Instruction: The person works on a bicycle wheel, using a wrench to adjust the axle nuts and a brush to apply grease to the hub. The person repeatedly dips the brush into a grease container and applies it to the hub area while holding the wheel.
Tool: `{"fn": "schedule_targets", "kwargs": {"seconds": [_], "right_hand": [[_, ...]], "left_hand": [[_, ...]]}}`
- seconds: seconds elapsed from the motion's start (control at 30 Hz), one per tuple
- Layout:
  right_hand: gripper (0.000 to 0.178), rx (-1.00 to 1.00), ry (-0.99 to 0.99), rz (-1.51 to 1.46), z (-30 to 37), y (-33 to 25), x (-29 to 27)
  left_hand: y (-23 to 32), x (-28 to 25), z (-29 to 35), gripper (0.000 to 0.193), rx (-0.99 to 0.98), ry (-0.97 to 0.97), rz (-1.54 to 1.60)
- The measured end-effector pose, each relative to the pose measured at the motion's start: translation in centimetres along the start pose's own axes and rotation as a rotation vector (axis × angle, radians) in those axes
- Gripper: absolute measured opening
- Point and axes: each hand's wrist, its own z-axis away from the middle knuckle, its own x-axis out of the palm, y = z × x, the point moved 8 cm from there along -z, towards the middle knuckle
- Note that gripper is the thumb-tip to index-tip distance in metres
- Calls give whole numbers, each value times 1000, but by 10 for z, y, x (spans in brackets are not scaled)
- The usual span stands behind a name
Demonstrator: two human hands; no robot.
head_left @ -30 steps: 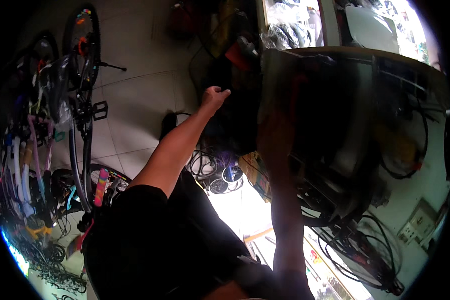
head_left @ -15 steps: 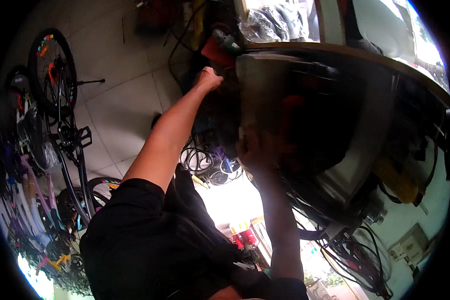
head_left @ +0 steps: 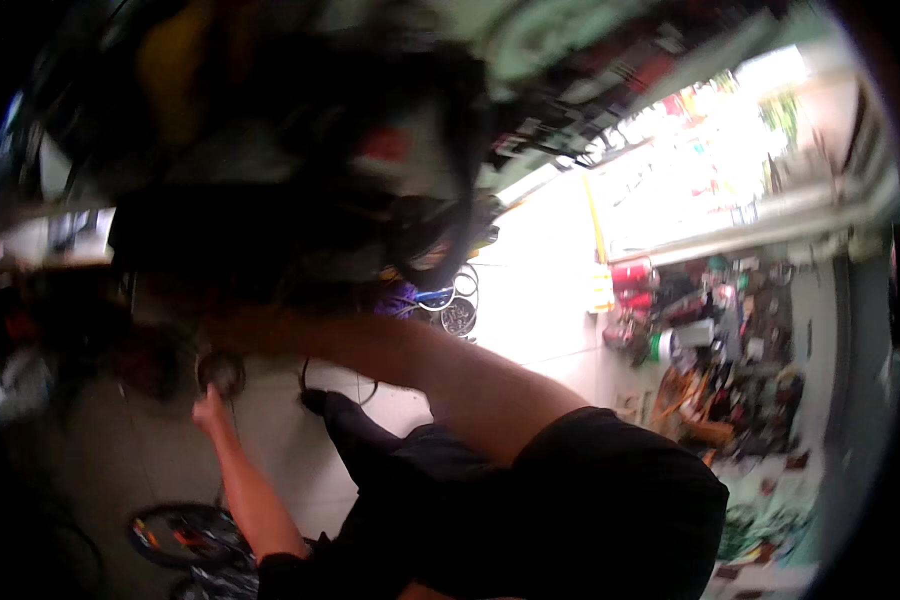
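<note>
At the left, my left hand [head_left: 208, 410] reaches out over the tiled floor. Its fingers are closed at the edge of a small round brownish disc [head_left: 221, 374] with a paler middle; blur hides what kind of thing it is. My right forearm [head_left: 400, 350] stretches leftward across the middle, under a large dark mass of equipment [head_left: 270, 230]. The right hand is lost in shadow and blur at the arm's far end, so its fingers and anything in them do not show.
A bicycle wheel [head_left: 185, 533] lies in view at the lower left. Coiled cables and rings [head_left: 460, 310] rest on the floor near the middle. Red containers [head_left: 630, 285] and cluttered goods [head_left: 710, 330] stand along the right. Bright light enters at the upper right.
The view has swung round strongly, bringing the bright doorway and right-hand clutter into sight. A round disc now shows at my left hand. My right arm now stretches leftward.
</note>
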Motion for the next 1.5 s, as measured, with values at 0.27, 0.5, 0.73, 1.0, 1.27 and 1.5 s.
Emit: {"fn": "schedule_targets", "kwargs": {"seconds": [0.27, 0.5, 0.73, 1.0, 1.27, 1.5], "right_hand": [[42, 160, 282, -294, 310, -32, -12], [40, 1164, 533, -531, 693, 67, 24], [44, 1579, 794, -665, 917, 83, 39], [54, 1827, 795, -769, 1077, 160, 100], [37, 2403, 1002, -988, 1364, 187, 238], [38, 2550, 701, -1334, 1387, 230, 177]], "left_hand": [[-108, -25, 141, 57, -17, -302, -20], [-13, 32, 329, 62, 200, -648, -301], [137, 106, 513, 67, 338, -824, -299], [186, 348, 530, 82, 201, -736, -178], [331, 466, 665, 76, 158, -658, -460], [400, 474, 711, 87, -36, -620, -626]]}}
